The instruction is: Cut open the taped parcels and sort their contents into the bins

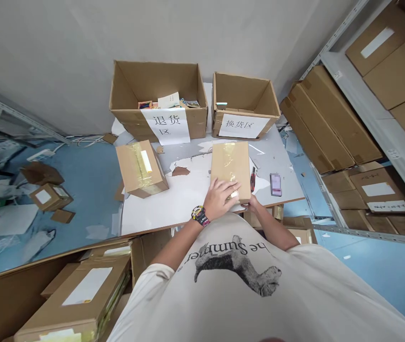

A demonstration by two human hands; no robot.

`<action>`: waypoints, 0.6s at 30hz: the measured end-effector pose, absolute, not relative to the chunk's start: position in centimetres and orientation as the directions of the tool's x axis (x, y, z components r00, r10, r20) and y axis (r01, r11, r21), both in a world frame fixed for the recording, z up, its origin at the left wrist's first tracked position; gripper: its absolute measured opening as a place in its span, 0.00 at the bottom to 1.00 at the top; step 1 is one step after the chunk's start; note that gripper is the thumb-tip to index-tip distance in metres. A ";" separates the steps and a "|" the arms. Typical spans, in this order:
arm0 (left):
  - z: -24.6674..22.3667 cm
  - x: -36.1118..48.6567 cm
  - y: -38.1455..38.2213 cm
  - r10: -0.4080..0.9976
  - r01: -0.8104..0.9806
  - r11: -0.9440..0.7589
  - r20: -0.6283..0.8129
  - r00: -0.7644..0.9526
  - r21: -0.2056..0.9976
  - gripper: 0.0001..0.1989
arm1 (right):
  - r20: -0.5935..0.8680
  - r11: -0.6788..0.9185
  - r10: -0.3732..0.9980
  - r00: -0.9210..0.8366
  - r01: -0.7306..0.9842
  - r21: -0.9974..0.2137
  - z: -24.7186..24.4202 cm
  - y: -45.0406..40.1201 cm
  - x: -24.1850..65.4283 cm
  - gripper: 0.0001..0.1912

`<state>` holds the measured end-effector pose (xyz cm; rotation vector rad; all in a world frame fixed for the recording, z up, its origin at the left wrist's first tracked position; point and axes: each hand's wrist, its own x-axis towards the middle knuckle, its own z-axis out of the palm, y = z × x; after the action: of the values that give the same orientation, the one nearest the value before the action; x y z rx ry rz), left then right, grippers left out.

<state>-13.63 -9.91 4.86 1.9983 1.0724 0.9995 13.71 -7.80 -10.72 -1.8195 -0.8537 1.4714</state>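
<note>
A taped cardboard box sits near the front edge of the white table, straight before me. My left hand lies flat across the near part of its top, fingers stretched out. At the box's near right corner is my right hand, low against the side; its fingers are mostly hidden behind the box. Just right of the box lies a red and black tool, perhaps a utility knife. A phone with its screen lit lies farther right.
A second taped box stands at the table's left. Two open cartons with paper signs, a larger one holding books and a smaller one, stand at the back. Shelves of boxes line the right; a big carton is below left.
</note>
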 end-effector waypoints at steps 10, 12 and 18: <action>-1.3 -21.6 -10.0 0.980 0.284 0.094 -0.038 -0.197 0.954 0.36 | -0.426 -0.487 0.822 0.378 0.079 -0.870 -7.9 -3.7 14.1 0.27; -3.7 -22.5 -10.0 0.949 0.230 0.215 -0.147 -0.277 0.949 0.37 | -0.372 -0.454 0.843 0.389 0.143 -0.879 -7.2 -3.3 13.3 0.28; -9.5 -23.4 -10.6 0.873 -0.037 0.369 -0.360 -0.328 0.929 0.37 | -0.192 -0.320 0.915 0.356 0.346 -0.882 -5.6 -4.4 11.0 0.34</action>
<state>-23.41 -10.55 -9.48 0.7603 1.6247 1.1342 10.96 -4.42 -5.60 -1.8444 -1.1040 0.9291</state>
